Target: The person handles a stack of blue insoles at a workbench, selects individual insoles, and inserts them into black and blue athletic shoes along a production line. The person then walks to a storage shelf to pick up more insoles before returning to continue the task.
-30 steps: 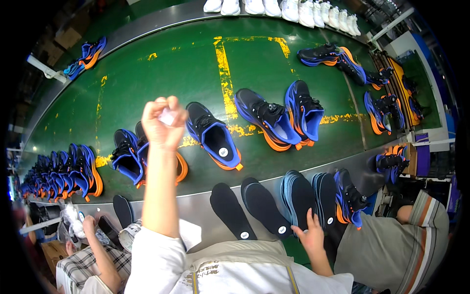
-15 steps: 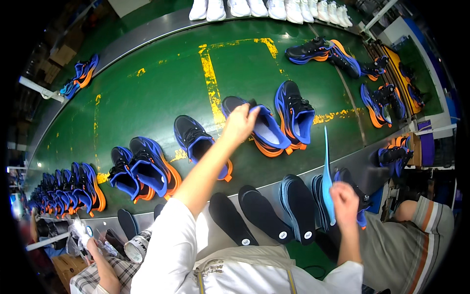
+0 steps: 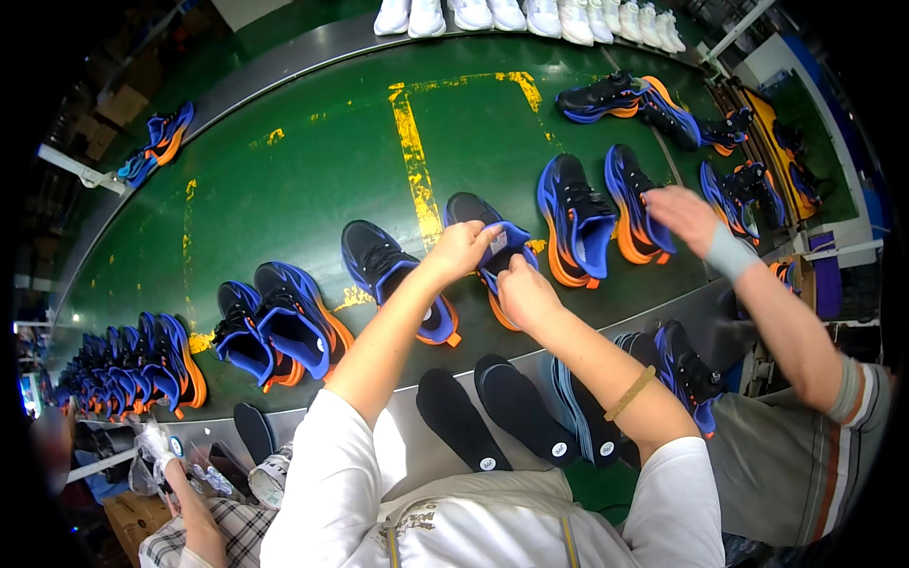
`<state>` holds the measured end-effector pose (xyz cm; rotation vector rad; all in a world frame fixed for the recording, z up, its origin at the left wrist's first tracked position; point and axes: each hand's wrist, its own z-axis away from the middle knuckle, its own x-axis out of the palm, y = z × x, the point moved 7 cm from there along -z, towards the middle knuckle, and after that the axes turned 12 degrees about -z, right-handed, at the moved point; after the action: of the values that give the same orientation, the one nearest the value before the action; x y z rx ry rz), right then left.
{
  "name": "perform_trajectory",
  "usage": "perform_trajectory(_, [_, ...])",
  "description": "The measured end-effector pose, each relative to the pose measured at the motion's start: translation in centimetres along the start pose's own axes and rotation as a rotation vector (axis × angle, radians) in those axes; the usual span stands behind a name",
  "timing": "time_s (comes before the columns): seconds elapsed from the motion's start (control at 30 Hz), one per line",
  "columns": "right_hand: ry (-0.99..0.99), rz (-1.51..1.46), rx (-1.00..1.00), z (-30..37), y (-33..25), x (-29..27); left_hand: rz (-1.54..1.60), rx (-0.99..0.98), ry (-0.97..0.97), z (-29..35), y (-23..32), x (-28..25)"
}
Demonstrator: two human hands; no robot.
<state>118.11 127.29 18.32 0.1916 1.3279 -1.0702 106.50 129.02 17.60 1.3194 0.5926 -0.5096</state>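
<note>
My left hand [image 3: 461, 252] is closed on the upper of a black and blue sneaker [image 3: 464, 206] with an orange sole, near its tongue. At the opening of the same shoe is my right hand [image 3: 527, 295], fingers bent together and pointing into it. Whatever the right fingers hold is hidden. To the left stands a similar sneaker [image 3: 371, 248], and to the right another one [image 3: 566, 194]. Below my forearms lie a black insole [image 3: 454, 417], a second black insole [image 3: 511, 402] and a stack of insoles [image 3: 595, 431] with light blue edges.
A co-worker's hand [image 3: 684, 218] touches a sneaker [image 3: 625, 180] at right, its forearm reaching over the table edge. Several sneakers [image 3: 298, 317] line the green table [image 3: 284, 189] to the left. White shoes [image 3: 492, 13] stand along the far side.
My right hand has moved up and left from beside the insole stack, where it held a light blue insole, to the sneaker's opening. A co-worker's arm and another sneaker have appeared at right.
</note>
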Motion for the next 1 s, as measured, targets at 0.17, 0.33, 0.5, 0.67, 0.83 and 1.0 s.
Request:
perform_trajectory(0.17, [0.145,0.162,-0.100,2.6,0.7,-0.9,0.065,0.048,-0.126,-0.3,0.0,-0.1])
perform_trajectory(0.33, [-0.116,0.129,0.091,2.1,0.9,-2.5,0.168,-0.104,-0.070,0.5,-0.6,0.2])
perform_trajectory(0.5, [-0.089,0.218,-0.119,1.0,1.1,0.4,0.173,-0.090,-0.078,0.5,-1.4,0.6])
perform_trajectory(0.67, [0.005,0.270,-0.139,-1.6,2.9,2.2,0.200,-0.076,-0.064,0.2,-1.6,1.6])
perform_trajectory(0.83, [-0.241,0.354,-0.092,-2.3,2.0,3.3,0.228,-0.059,-0.034,0.5,-2.5,1.4])
perform_trajectory(1.0, [-0.563,0.639,-0.060,-2.3,2.6,5.0,0.233,-0.032,-0.035,0.6,-2.4,1.5])
